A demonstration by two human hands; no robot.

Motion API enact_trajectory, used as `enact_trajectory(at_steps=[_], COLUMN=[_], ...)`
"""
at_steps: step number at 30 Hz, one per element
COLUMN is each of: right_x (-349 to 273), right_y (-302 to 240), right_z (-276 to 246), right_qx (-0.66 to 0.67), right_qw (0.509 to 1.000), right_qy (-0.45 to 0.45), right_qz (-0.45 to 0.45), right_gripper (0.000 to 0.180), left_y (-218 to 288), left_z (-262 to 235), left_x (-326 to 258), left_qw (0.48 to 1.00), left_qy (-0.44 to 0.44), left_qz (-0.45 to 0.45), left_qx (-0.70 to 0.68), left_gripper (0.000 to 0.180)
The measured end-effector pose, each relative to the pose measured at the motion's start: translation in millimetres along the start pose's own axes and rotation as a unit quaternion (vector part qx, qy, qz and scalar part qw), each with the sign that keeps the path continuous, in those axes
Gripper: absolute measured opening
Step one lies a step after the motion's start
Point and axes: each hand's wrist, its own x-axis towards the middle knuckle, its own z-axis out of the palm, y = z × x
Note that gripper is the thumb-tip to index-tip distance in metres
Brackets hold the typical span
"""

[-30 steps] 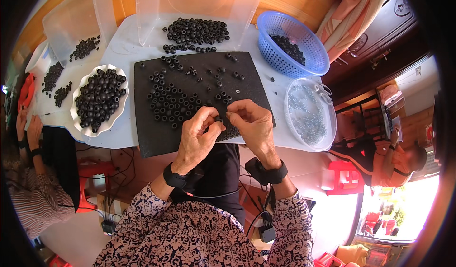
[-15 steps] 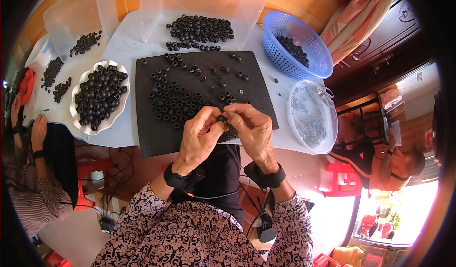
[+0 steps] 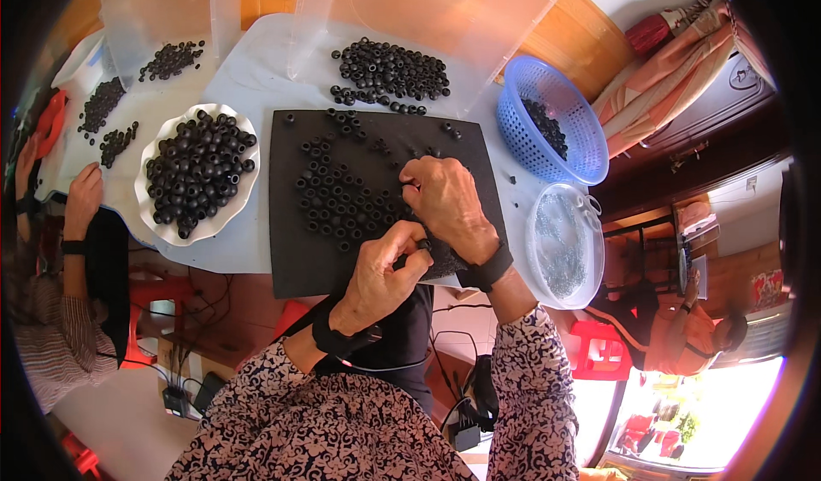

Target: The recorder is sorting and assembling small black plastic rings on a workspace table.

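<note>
My left hand (image 3: 380,276) pinches a black bead (image 3: 424,244) between thumb and finger, above the near edge of a black mat (image 3: 291,250). Farther up the mat, my right hand (image 3: 446,203) is bent down with thumb and fingertips together; whatever they may hold is too small to make out. Left of my hands, many loose black beads (image 3: 333,194) lie on the mat with their holes showing. A few more beads sit along its far side, partly hidden by my right hand.
A scalloped white dish (image 3: 144,197) heaped with black beads stands left. Behind the mat, a clear bin (image 3: 487,19) lies by a bead pile (image 3: 393,70). At right are a blue basket (image 3: 590,152) and a clear tub (image 3: 590,267). A co-worker's hand (image 3: 84,194) rests left.
My hands have come apart. The right one has moved up over the mat, while the left stays lower with a bead. The whole view has shifted slightly.
</note>
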Motion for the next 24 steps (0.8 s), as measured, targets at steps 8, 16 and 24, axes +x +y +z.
enact_trajectory(at_steps=[8, 16, 24], right_x=[-31.3, -85.0, -91.7], right_y=[-14.1, -27.6, -27.4], right_z=[-25.2, -22.8, -23.0], right_qx=[0.293, 0.532, 0.471], right_qw=[0.92, 0.808, 0.853], right_qy=[0.023, 0.052, 0.081], right_qz=[0.26, 0.246, 0.211], right_gripper=[0.018, 0.012, 0.015], left_y=[3.0, 9.1, 10.2], left_z=[-1.1, 2.4, 6.1], left_x=[1.4, 3.7, 3.6], left_qw=[1.0, 1.0, 1.0], left_qy=[0.011, 0.017, 0.021], left_qz=[-0.007, 0.012, 0.014], left_qx=[0.015, 0.011, 0.013], left_gripper=[0.014, 0.013, 0.011])
